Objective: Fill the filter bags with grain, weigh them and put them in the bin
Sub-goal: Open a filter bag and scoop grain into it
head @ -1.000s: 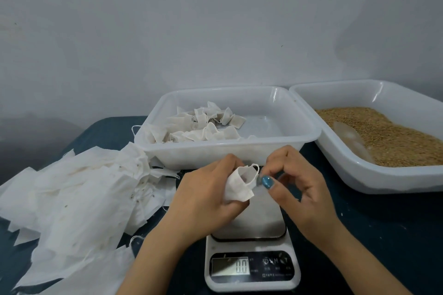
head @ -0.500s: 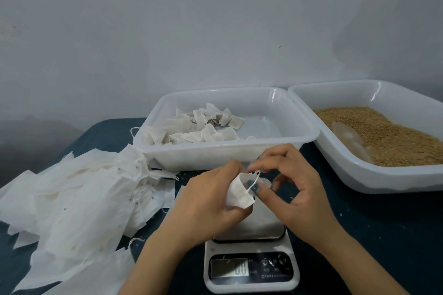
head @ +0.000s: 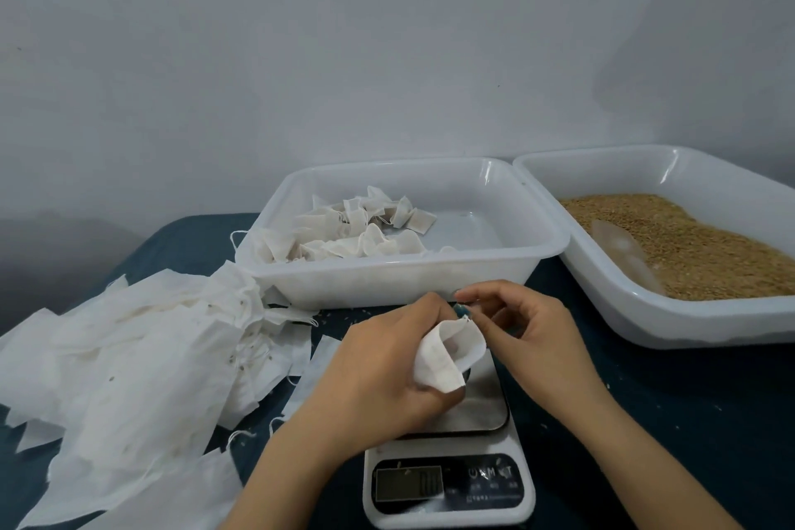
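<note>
White, thin fabric is the thing in work: one filter bag [head: 449, 351] hangs just above the steel plate of the scale [head: 449, 482], with its mouth turned up and to the right. The left hand [head: 387, 370] has its fingers curled round the lower part of the bag and holds it firmly. The right hand [head: 529, 340] pinches the edge of the mouth between thumb and forefinger, the other fingers loosely bent; whether it has the rim or the string I cannot tell. From the scale, the bin [head: 404, 280] with the filled bags stands at 12 o'clock, the tray [head: 688, 323] with the grain [head: 688, 245] and a clear scoop [head: 623, 254] at 2 o'clock, and the pile of empty bags [head: 142, 357] at 9 o'clock. The bag looks empty, so I judge that the filling is not yet begun. Several things could go wrong. If the pinch slips, the soft mouth will fall shut and the grain will run over the plate and the dark cloth [head: 688, 422], where some loose grains already lie. If the string is pulled too early, the bag closes before it is full. A hard pull may tear the fabric. A wrist that leans on the plate would spoil the reading, whose digits are too blurred to read.
</note>
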`<state>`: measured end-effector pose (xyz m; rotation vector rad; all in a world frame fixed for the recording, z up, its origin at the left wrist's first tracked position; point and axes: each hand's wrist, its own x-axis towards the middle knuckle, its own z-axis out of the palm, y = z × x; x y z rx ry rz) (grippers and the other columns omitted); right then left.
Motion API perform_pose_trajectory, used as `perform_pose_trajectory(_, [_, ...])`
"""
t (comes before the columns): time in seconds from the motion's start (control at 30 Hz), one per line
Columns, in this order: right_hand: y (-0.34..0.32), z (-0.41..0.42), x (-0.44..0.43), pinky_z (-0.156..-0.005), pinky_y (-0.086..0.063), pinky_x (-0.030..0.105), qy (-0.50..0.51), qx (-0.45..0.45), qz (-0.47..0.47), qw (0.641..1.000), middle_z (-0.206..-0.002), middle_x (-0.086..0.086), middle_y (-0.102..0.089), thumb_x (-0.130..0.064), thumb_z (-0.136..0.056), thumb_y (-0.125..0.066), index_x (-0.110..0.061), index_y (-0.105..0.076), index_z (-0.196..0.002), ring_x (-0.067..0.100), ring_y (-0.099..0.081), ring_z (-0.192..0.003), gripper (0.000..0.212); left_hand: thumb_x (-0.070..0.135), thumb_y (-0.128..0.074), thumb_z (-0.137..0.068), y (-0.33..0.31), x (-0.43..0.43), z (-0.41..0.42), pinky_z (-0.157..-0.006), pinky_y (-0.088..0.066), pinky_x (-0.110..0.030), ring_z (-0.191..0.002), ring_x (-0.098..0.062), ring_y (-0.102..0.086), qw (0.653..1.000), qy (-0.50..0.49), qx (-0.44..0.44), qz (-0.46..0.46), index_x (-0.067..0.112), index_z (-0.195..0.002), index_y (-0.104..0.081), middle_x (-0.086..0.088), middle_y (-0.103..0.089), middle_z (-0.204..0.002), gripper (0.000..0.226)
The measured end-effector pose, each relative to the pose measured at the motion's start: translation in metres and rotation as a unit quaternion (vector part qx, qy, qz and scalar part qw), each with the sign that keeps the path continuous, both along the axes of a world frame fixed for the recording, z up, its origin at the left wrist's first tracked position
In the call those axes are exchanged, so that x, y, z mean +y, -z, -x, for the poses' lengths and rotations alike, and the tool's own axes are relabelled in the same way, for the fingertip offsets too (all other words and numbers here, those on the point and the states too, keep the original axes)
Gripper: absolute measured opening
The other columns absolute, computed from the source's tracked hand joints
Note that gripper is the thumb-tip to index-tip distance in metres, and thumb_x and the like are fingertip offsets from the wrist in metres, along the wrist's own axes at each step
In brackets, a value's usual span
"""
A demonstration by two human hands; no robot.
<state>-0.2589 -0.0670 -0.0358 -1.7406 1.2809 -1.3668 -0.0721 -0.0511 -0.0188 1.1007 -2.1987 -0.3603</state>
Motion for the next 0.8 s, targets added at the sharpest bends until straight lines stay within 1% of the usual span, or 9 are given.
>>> perform_pose_trajectory(0.13, [-0.009,0.011,-0.002,-0.064,-0.049,0.022,0.090,0.104,0.050,0.989,-0.083,-0.020,-0.067,-0.029,-0.087,-0.068,-0.042,-0.071,-0.094,0.001,-0.061,-0.080,0.015,0.043,-0.061,-0.072,0.002,-0.002,-0.002,-0.062,-0.047,-0.025,-0.077,-0.007,-0.058,1.000,-0.017,-0.005,-0.005,0.039,-0.096,-0.045,0.017,-0.060,-0.088,0.030])
perform_pose_trajectory(0.2, [-0.023,0.027,-0.007,-0.057,-0.043,0.023,0.171,0.160,0.113,0.966,-0.080,-0.023,-0.061,-0.032,-0.086,-0.063,-0.043,-0.068,-0.096,-0.005,-0.057,-0.082,0.015,0.044,-0.061,-0.072,0.002,-0.003,-0.004,-0.062,-0.046,-0.022,-0.077,-0.006,-0.058,1.000,-0.022,-0.008,-0.007,0.041,-0.096,-0.044,0.018,-0.060,-0.088,0.029])
perform_pose_trajectory(0.27, [-0.038,0.056,-0.018,-0.056,-0.036,0.021,0.250,0.220,0.129,0.934,-0.083,-0.022,-0.060,-0.032,-0.088,-0.061,-0.041,-0.067,-0.101,0.000,-0.055,-0.081,0.017,0.046,-0.060,-0.073,0.002,-0.004,-0.005,-0.062,-0.044,-0.021,-0.078,-0.006,-0.057,1.000,-0.022,-0.012,-0.007,0.042,-0.095,-0.042,0.017,-0.060,-0.088,0.029])
perform_pose_trajectory(0.33, [-0.048,0.091,-0.033,-0.060,-0.039,0.025,0.299,0.259,0.042,0.917,-0.092,-0.018,-0.063,-0.034,-0.090,-0.060,-0.037,-0.066,-0.109,0.011,-0.058,-0.086,0.020,0.048,-0.057,-0.072,0.002,-0.005,-0.006,-0.062,-0.044,-0.022,-0.078,-0.007,-0.057,1.000,-0.022,-0.014,-0.010,0.042,-0.095,-0.041,0.017,-0.059,-0.088,0.028])
perform_pose_trajectory(0.43, [-0.054,0.140,-0.059,-0.076,-0.047,0.036,0.307,0.335,-0.164,0.876,-0.104,0.001,-0.069,-0.040,-0.092,-0.059,-0.014,-0.064,-0.116,0.028,-0.063,-0.093,0.035,0.050,-0.055,-0.072,0.003,-0.007,-0.006,-0.062,-0.041,-0.018,-0.079,-0.006,-0.055,0.999,-0.023,-0.025,-0.011,0.042,-0.095,-0.039,0.018,-0.058,-0.090,0.029])
perform_pose_trajectory(0.53, [-0.054,0.161,-0.076,-0.064,-0.044,0.031,0.255,0.456,-0.321,0.790,-0.086,0.007,-0.067,-0.045,-0.094,-0.056,-0.005,-0.069,-0.095,0.022,-0.060,-0.077,0.042,0.051,-0.052,-0.071,0.005,-0.008,-0.007,-0.061,-0.037,-0.014,-0.082,-0.002,-0.052,0.999,-0.019,-0.043,-0.013,0.043,-0.094,-0.037,0.024,-0.056,-0.091,0.029])
perform_pose_trajectory(0.6, [-0.049,0.162,-0.084,-0.062,-0.040,0.031,0.232,0.468,-0.349,0.778,-0.077,0.002,-0.061,-0.048,-0.093,-0.057,-0.005,-0.061,-0.084,0.019,-0.057,-0.073,0.044,0.054,-0.048,-0.070,0.006,-0.008,-0.007,-0.062,-0.037,-0.014,-0.084,-0.002,-0.052,0.999,-0.017,-0.046,-0.012,0.043,-0.094,-0.036,0.024,-0.055,-0.093,0.029])
perform_pose_trajectory(0.67, [-0.044,0.159,-0.087,-0.065,-0.040,0.033,0.225,0.467,-0.348,0.781,-0.076,-0.001,-0.055,-0.053,-0.093,-0.053,-0.010,-0.053,-0.088,0.018,-0.054,-0.073,0.043,0.055,-0.047,-0.069,0.006,-0.009,-0.008,-0.062,-0.038,-0.015,-0.084,-0.003,-0.052,0.999,-0.018,-0.044,-0.010,0.045,-0.093,-0.035,0.023,-0.056,-0.092,0.028])
perform_pose_trajectory(0.8, [-0.045,0.156,-0.086,-0.057,-0.041,0.029,0.247,0.446,-0.324,0.797,-0.071,0.004,-0.065,-0.050,-0.091,-0.053,-0.008,-0.063,-0.077,0.021,-0.061,-0.067,0.046,0.055,-0.046,-0.069,0.008,-0.010,-0.008,-0.061,-0.036,-0.014,-0.081,0.000,-0.052,0.999,-0.018,-0.050,-0.013,0.049,-0.091,-0.032,0.026,-0.055,-0.087,0.027])
